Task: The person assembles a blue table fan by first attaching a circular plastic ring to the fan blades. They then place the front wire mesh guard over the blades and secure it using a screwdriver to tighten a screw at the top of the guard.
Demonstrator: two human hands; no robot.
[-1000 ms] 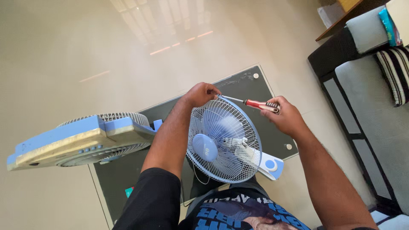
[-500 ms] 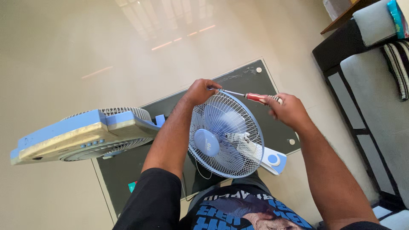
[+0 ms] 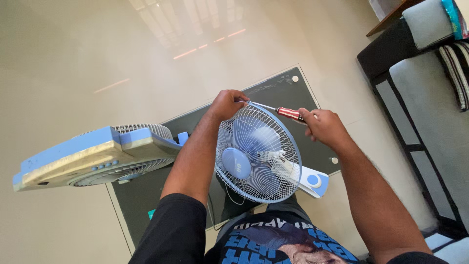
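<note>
A small white and blue table fan [image 3: 258, 154] rests on a dark glass table [image 3: 288, 90], grille facing up towards me. My left hand [image 3: 227, 104] grips the far rim of the grille. In my right hand [image 3: 325, 128] is a red-handled screwdriver [image 3: 288, 114], its metal shaft pointing left to the rim just beside my left fingers. The fan's blue and white base [image 3: 312, 181] sticks out to the lower right.
A larger blue and white box fan [image 3: 93, 156] lies on the table's left side, overhanging its edge. A dark sofa [image 3: 420, 88] with grey cushions stands at the right. Pale glossy floor tiles surround the table. A green item [image 3: 152, 213] lies near the table's front edge.
My hands keep the same hold on grille and screwdriver. The view has shifted slightly; the screwdriver tip stays at the rim by my left hand.
</note>
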